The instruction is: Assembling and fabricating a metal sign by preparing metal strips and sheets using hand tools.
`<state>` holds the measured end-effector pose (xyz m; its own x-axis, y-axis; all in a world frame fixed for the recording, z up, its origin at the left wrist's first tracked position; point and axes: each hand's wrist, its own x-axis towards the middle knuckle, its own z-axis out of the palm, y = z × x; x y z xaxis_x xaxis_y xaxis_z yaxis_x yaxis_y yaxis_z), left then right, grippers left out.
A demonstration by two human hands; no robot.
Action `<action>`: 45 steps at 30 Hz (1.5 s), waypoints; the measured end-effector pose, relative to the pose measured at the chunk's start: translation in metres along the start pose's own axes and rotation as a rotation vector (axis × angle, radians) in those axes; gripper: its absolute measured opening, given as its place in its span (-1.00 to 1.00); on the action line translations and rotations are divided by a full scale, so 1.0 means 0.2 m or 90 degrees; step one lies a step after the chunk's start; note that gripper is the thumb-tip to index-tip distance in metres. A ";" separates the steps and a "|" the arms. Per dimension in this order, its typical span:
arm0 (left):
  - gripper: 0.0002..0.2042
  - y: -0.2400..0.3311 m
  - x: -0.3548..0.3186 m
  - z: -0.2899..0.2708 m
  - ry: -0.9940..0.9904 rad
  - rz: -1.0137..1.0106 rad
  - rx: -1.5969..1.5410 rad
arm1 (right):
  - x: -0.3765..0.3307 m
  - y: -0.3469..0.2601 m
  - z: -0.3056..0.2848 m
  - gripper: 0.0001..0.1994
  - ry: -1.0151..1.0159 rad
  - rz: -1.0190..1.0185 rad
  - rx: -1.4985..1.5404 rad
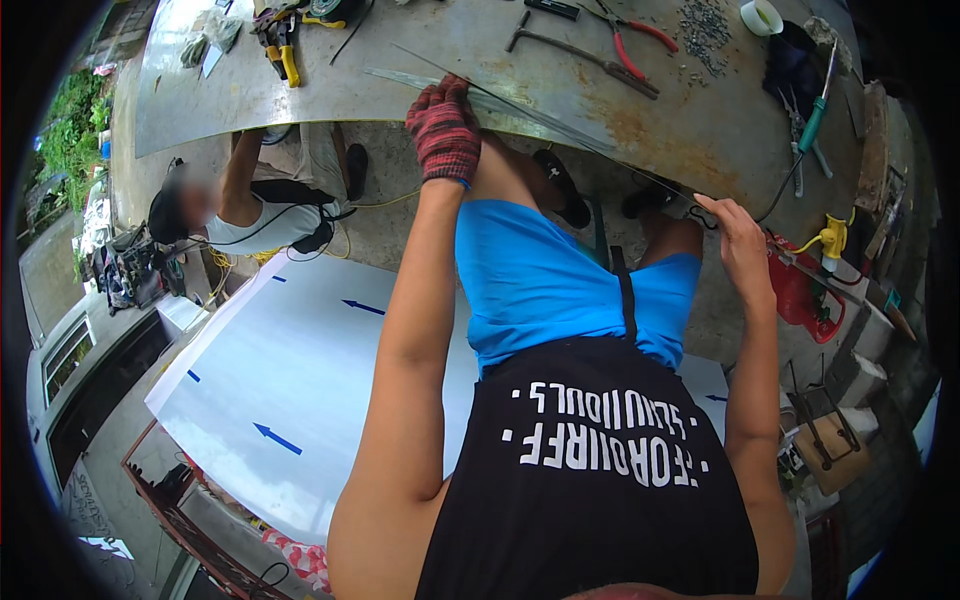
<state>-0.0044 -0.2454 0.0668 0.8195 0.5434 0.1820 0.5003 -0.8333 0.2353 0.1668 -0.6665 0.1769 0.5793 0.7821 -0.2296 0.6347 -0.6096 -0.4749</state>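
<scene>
A long, thin metal strip [645,173] runs slantwise along the near edge of the metal-topped table [400,110]. My left hand [443,130], in a red and black knit glove, has its fingers closed over the strip near its far left part. At the strip's near right end, my bare right hand [740,245] pinches it between thumb and fingers, just off the table edge. Beneath and beside the strip lie several flat, shiny metal strips [540,120], partly covered by the glove.
On the table lie yellow-handled snips [285,60], a hammer [590,70], red-handled pliers [630,55], a pile of small metal fasteners [705,35], a tape roll [762,17] and a green-handled soldering iron [815,120]. Another person [255,215] crouches at left, beside a large pale sheet [330,350].
</scene>
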 end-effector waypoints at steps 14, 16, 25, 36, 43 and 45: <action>-0.86 -0.11 0.10 -0.16 -0.035 0.242 0.029 | -0.04 -0.05 -0.05 -0.44 0.046 0.048 0.130; -0.90 -0.12 0.03 -0.16 0.084 0.299 -0.052 | -0.05 -0.06 -0.05 -0.42 0.059 0.054 0.161; -0.76 -0.07 -0.11 -0.19 0.178 0.282 -0.158 | -0.09 -0.09 -0.07 -0.43 0.056 0.092 0.190; -0.88 -0.06 -0.15 -0.22 0.079 0.199 -0.063 | -0.14 -0.12 -0.06 -0.44 0.089 0.064 0.190; -0.89 -0.06 -0.18 -0.24 0.069 0.203 -0.068 | -0.17 -0.13 -0.06 -0.45 0.104 0.066 0.201; -0.89 -0.06 -0.19 -0.24 0.090 0.207 -0.094 | -0.18 -0.13 -0.05 -0.46 0.104 0.070 0.203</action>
<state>-0.0546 -0.2517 0.1030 0.8769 0.2707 0.3973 0.1665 -0.9462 0.2773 0.1343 -0.6806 0.2072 0.7259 0.6672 -0.1673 0.3880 -0.5980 -0.7013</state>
